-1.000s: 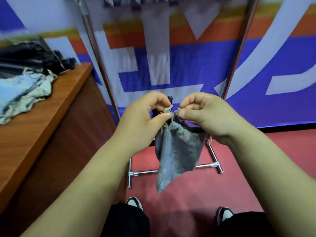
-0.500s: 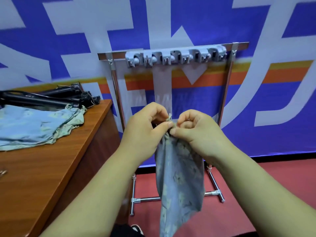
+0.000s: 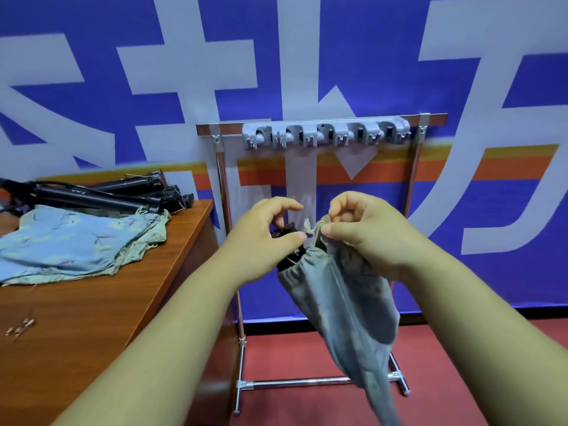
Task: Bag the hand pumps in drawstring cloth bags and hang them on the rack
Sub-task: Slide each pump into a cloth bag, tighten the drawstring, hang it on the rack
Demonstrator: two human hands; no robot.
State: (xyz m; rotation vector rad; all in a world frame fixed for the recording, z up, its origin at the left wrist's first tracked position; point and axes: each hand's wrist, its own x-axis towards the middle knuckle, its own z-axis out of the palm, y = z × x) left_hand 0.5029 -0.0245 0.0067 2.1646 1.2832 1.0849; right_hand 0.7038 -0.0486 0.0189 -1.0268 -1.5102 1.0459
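The cloth bag hangs below your left hand and right hand, long axis slanting down-right, gathered mouth up-left. Faded blue-grey, wrinkled. Black pump end pokes out of the mouth, gripped by the left; right pinches the drawstring.

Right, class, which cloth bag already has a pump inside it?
The bag held between left hand and right hand: a black pump sticks out of its gathered mouth. The bags on the table lie flat.

Light: bright, even; shadows faint.
Blur: bag tail smeared, well below the fingers.
Edges: wide-lens bending, far from fingers.
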